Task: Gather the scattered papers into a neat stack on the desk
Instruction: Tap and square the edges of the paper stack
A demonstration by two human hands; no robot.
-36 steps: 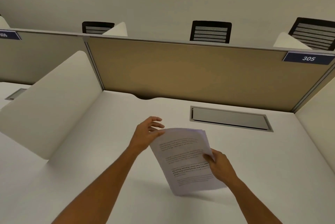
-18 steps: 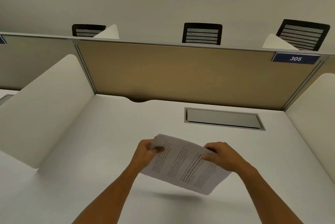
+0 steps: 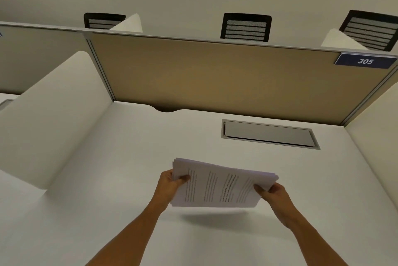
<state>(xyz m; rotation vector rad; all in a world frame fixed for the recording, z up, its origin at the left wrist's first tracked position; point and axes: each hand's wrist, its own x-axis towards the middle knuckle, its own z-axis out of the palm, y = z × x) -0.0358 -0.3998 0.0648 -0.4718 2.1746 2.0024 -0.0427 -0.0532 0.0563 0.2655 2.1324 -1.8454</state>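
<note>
A stack of printed white papers (image 3: 219,184) hangs a little above the white desk (image 3: 107,179), turned sideways so its long edges run left to right, and casts a shadow below. My left hand (image 3: 170,184) grips the stack's left short edge, thumb on top. My right hand (image 3: 273,194) grips the right short edge, thumb on top as well. The sheets look roughly aligned, with edges slightly fanned at the right end.
A grey flip-lid cable box (image 3: 269,134) is set into the desk behind the papers. A tan back partition (image 3: 215,76) carries a blue "305" label (image 3: 365,61). White side dividers (image 3: 49,115) close the desk on both sides. Black chairs (image 3: 245,26) stand beyond.
The stack went from upright in my right hand alone to lying flat and sideways. My left hand took the left edge, and my right hand shifted to the right edge.
</note>
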